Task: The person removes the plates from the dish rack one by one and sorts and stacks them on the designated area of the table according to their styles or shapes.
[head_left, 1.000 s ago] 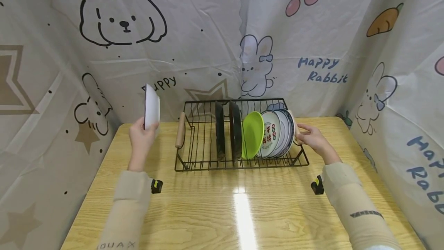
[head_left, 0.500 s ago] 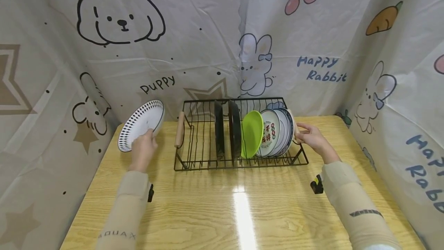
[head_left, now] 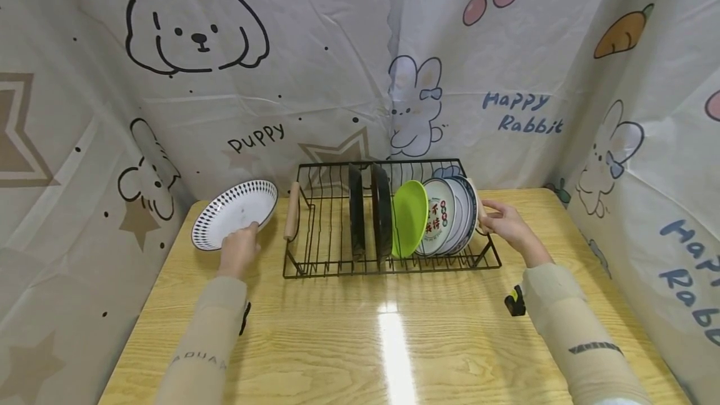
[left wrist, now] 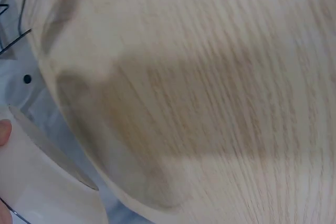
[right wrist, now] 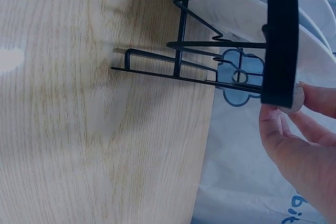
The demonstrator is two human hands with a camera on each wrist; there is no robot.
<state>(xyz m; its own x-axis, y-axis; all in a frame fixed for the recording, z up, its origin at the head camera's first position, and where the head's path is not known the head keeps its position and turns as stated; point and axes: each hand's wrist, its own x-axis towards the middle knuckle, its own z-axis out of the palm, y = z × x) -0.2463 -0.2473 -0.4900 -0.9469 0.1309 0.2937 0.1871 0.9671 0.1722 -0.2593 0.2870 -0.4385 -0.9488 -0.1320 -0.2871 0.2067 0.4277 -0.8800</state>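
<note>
My left hand [head_left: 239, 251] pinches the near rim of a white oval plate [head_left: 239, 211] with a black diamond pattern around its edge. The plate is tilted low over the back left of the table, face up; its pale underside shows in the left wrist view, beside a fingertip [left wrist: 4, 131]. On the other side, my right hand [head_left: 508, 227] grips the right wooden handle of a black wire dish rack [head_left: 323, 236]. The right wrist view has thumb and fingers of this hand [right wrist: 302, 140] around the handle end.
In the rack stand two dark pans [head_left: 382, 211], a lime green plate [head_left: 409, 217] and several white plates [head_left: 441, 217], one with red lettering. Its left wooden handle [head_left: 292, 211] faces the held plate. A printed curtain [head_left: 326, 80] rises behind the table [head_left: 315, 336].
My left hand has lowered the plate and turned it from upright, edge-on, to nearly flat with its patterned face up. The right hand keeps its grip on the rack handle.
</note>
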